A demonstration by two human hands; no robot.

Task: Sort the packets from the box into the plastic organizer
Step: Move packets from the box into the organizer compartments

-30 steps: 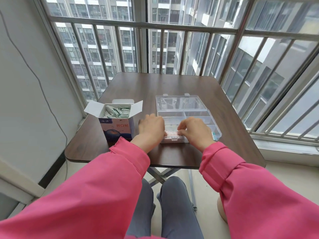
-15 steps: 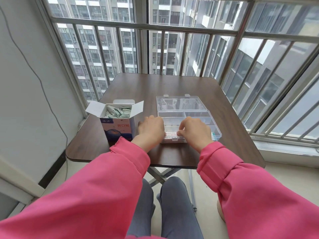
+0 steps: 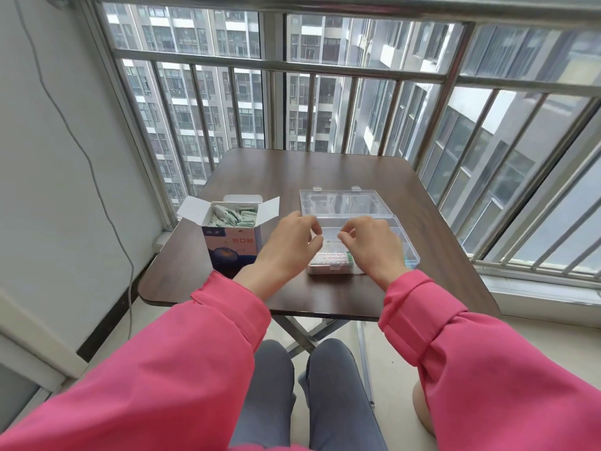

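The box [image 3: 232,236] stands open near the counter's [image 3: 325,170] left edge, full of pale green packets [image 3: 232,217]. Just right of it the clear organizer [image 3: 357,229] lies with its lid flat toward the far edge. A few packets [image 3: 331,257] fill its near-left compartment. Both hands hover over that compartment: the left hand [image 3: 286,245] and right hand [image 3: 369,245] have loosely curled fingers, thumb and forefinger narrow, holding nothing that can be made out.
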